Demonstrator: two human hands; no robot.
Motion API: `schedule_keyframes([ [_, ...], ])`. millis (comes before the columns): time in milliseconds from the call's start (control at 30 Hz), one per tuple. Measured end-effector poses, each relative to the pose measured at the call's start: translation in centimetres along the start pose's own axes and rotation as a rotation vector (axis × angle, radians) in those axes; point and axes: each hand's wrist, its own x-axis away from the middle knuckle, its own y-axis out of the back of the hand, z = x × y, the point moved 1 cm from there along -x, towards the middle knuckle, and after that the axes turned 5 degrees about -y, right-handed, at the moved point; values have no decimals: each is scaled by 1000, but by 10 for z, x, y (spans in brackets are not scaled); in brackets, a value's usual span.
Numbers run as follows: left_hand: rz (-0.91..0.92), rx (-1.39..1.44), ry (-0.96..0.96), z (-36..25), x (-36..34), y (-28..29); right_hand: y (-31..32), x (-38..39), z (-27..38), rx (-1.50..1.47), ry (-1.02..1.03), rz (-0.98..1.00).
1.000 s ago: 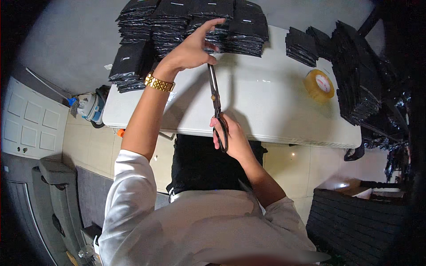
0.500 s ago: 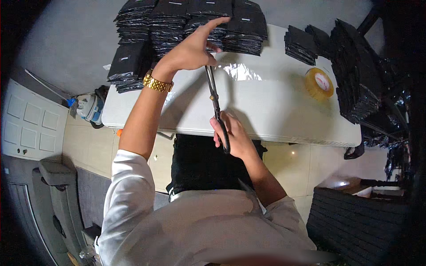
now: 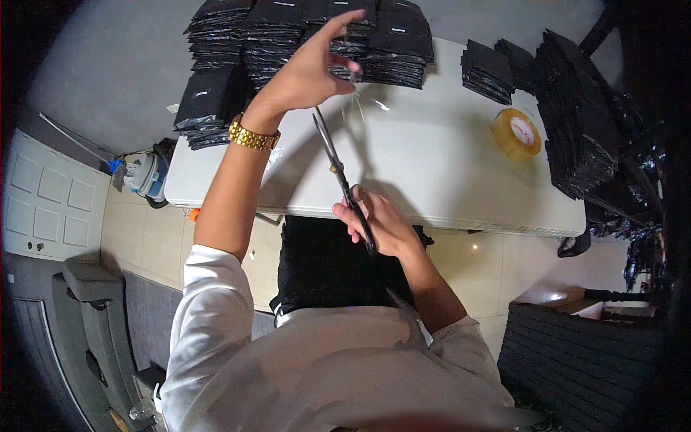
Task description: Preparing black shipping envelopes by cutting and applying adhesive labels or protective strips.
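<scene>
My left hand (image 3: pixel 309 75), with a gold watch (image 3: pixel 253 137) on its wrist, is raised over the table in front of the black packets. A short strip of clear tape (image 3: pixel 357 102) hangs from its thumb and fingers, while the index finger points away. My right hand (image 3: pixel 385 219) is wrapped round the handles of dark scissors (image 3: pixel 335 162) near the table's front edge. The blades look nearly closed, and their tips point up toward my left wrist. To the right a roll of clear tape (image 3: pixel 504 137) stands on the table.
Stacks of flat black packets (image 3: pixel 399 43) line the table's far left side. Smaller stacks (image 3: pixel 487 72) and a tall pile (image 3: pixel 572 137) are at the right. The white table (image 3: pixel 446 180) ends in front of my body. A grey sofa (image 3: pixel 90 324) sits at the lower left.
The clear tape that stretched rightward from my left hand is now a short hanging strip. The scissors have tilted left. My left hand has risen slightly, and the tape roll has shifted slightly left.
</scene>
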Motion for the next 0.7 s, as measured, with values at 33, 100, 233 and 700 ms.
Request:
schedule_keyframes([
  [33,-23,-2,-27,-2,-2,0,-5,-3,-4,42,106,-49],
  [100,-49,-6,-52,-1,-4,1,-7,6,-6,-43,108,-27],
  [233,-50,-23,-64,2,-3,3,-5,22,-16,-156,123,34],
  [700,-8,174,157,7,-4,9,5,23,-13,-214,204,-21],
])
